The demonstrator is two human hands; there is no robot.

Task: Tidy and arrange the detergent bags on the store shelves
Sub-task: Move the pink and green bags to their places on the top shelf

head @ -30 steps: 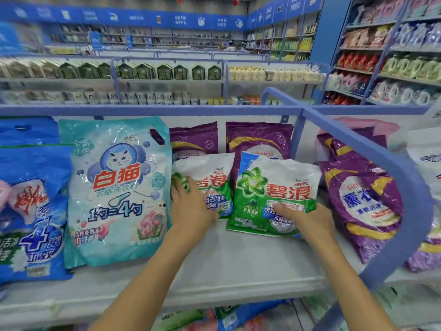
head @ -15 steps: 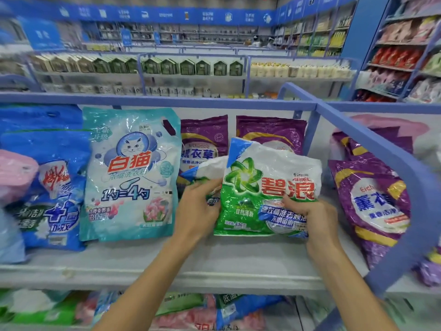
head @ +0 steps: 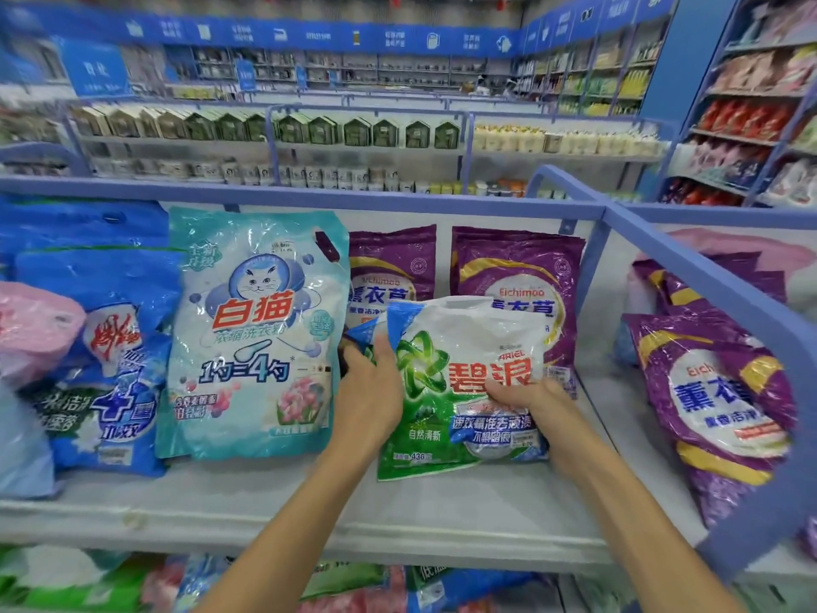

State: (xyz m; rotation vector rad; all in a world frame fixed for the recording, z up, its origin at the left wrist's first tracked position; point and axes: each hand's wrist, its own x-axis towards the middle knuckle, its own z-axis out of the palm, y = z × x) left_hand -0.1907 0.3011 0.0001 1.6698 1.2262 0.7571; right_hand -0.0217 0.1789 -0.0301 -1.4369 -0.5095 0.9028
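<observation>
Fingers [head: 502,387] of the right hand [head: 537,402] curl onto the green bag [head: 460,338], pinching its front near the middle, while the left hand [head: 369,391] grips its upper left edge. The bag leans back, bottom edge on the white shelf [head: 398,511], against purple bags [head: 517,267] and just beside a teal bag [head: 256,329]. A blue rail [head: 287,194] tops the shelf. Beyond it, aisles [head: 353,134] run under blue signs [head: 309,35]. Both forearms reach in from below.
</observation>
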